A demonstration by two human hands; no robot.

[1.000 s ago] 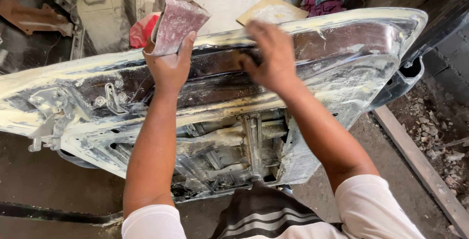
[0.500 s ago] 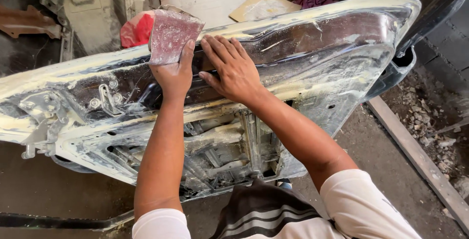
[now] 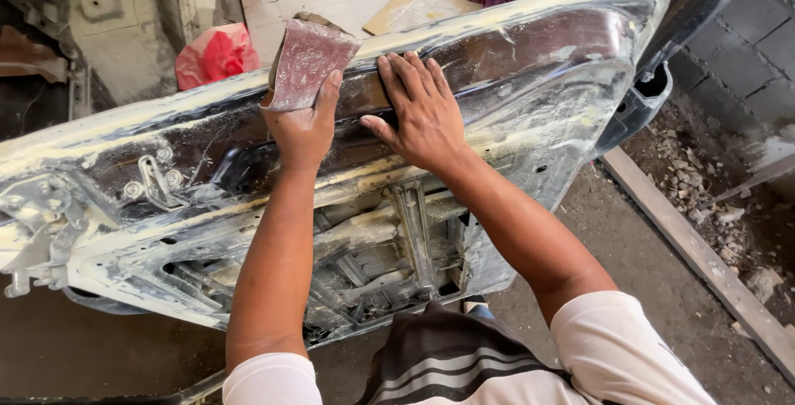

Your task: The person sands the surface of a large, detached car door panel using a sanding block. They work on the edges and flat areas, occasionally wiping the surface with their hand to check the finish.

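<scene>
A bare metal car door panel (image 3: pixel 538 98), streaked with pale filler and dust, lies across the view with its inner frame towards me. My left hand (image 3: pixel 305 123) rests on its dark upper band and grips a folded sheet of reddish-brown sandpaper (image 3: pixel 305 64) that sticks up above the fingers. My right hand (image 3: pixel 418 111) lies flat beside it on the same band, fingers spread, holding nothing.
A red plastic bag (image 3: pixel 217 51) and a piece of brown cardboard (image 3: pixel 414 7) lie beyond the door on pale boards. A wooden plank (image 3: pixel 696 256) and rubble run along the right on the dirt floor. Door hinges and brackets (image 3: pixel 153 185) sit at the left.
My right hand slid left along the door's upper band and now lies flat close to my left hand. The left hand with the sandpaper stayed roughly in place.
</scene>
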